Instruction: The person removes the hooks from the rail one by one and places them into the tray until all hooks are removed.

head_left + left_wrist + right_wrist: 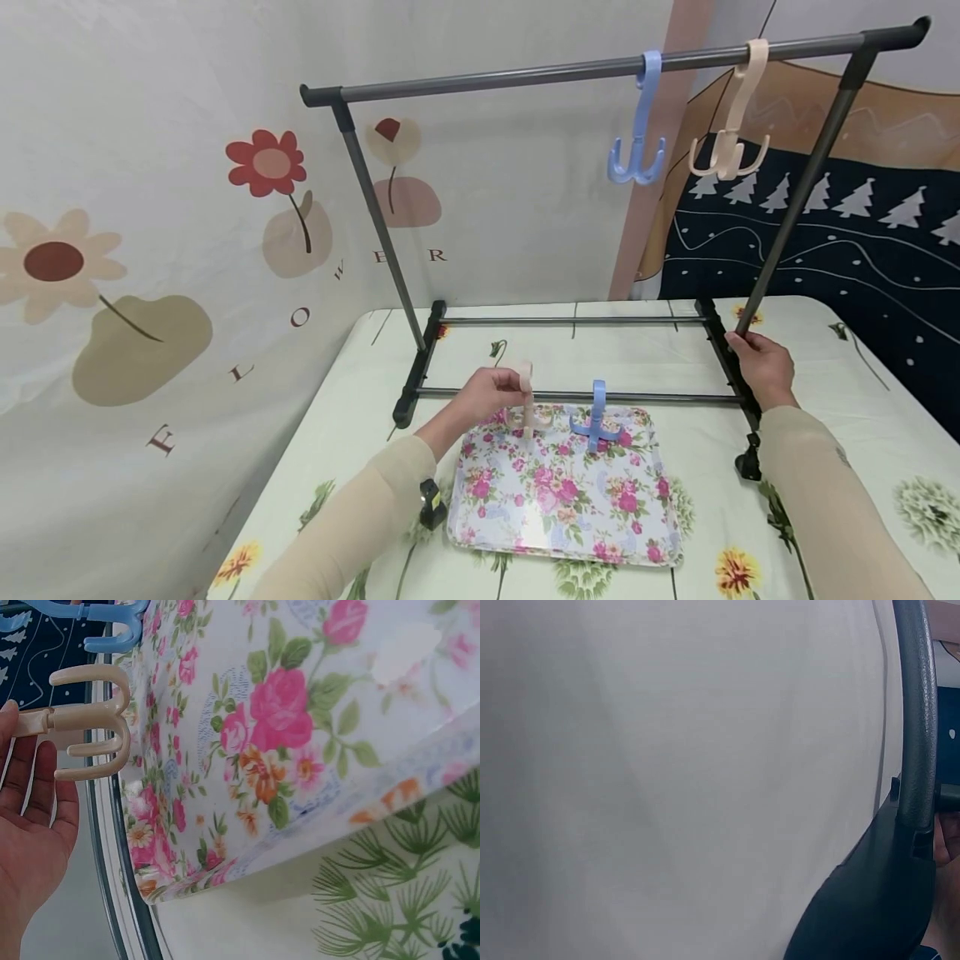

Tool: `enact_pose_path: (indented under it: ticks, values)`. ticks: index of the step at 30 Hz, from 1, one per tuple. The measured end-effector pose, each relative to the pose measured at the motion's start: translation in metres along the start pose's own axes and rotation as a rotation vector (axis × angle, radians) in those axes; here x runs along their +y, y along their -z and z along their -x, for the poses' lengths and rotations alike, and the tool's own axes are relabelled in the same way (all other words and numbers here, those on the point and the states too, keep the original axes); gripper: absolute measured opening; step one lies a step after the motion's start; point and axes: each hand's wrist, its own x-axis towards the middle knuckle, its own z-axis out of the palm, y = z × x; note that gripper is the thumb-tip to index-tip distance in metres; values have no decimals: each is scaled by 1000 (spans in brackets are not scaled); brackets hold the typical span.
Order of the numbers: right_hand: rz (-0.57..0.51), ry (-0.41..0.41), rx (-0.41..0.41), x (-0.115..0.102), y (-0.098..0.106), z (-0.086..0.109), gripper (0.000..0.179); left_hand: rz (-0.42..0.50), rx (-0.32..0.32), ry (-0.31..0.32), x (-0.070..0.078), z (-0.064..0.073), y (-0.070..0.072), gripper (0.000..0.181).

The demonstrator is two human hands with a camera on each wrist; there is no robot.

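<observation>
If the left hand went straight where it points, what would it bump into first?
Beyond the beige hook the left hand holds, probably the lower blue hook, though depth is unclear.

Both forearms [438,433], in cream sleeves [360,508], reach toward the grey rack [495,81] — the left hand [489,393] pinches with thumb and fingers near the rack's front edge, left of its middle — while the right hand [762,367] holds on low at the rack's right side.
</observation>
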Motion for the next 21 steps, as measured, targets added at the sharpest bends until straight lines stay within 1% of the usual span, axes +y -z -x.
enact_pose_path:
  ticks: [5, 6, 12, 13, 21]
  values:
    - [-8, 0, -1, 0, 0, 0, 63, 1, -14, -4, -4, 1, -3, 11]
    - [-10, 0, -1, 0, 0, 0, 63, 3, -14, -5, -1, 3, -3, 12]
    - [-11, 9, 3, 0, -1, 1, 62, -1, -8, -10, -4, 2, -3, 12]
    - [-12, 10, 2, 0, -1, 1, 62, 2, -9, -11, -8, 0, -3, 12]
    - [-18, 6, 9, 1, -1, 2, 63, 3, -21, 5, -9, 2, -2, 10]
